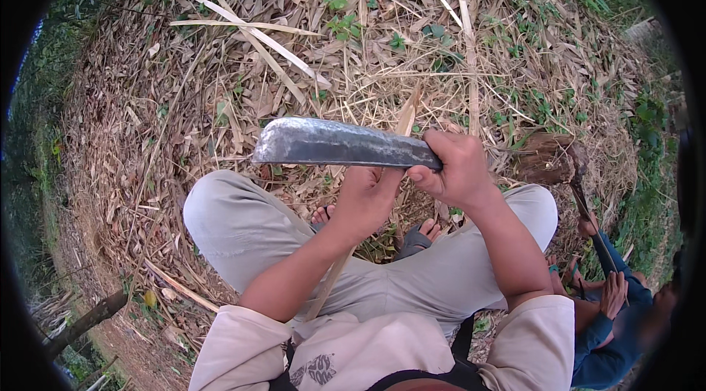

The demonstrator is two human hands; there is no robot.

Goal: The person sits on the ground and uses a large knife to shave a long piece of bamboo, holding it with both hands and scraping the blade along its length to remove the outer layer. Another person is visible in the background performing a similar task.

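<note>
My right hand (465, 169) is closed at the right end of a machete (338, 142), a broad dark blade with a worn, pale, rounded tip. The blade lies almost level across the view, its tip to the left. Just below it, my left hand (366, 201) is closed around a narrow strip of pale split wood, likely bamboo (328, 286). This strip slants from my lap up past the blade, its far end showing above. The machete's handle is hidden in my right hand, and the blade hides where it crosses the strip.
Pale split strips (254, 30) lie crossed on the leaf-covered ground ahead; another strip (180, 282) is at the left. A cut log (546, 158) stands beyond my right knee. At the right sits a co-worker in a dark blue top (614, 354), holding a long thin piece. A dark branch (87, 323) is lower left.
</note>
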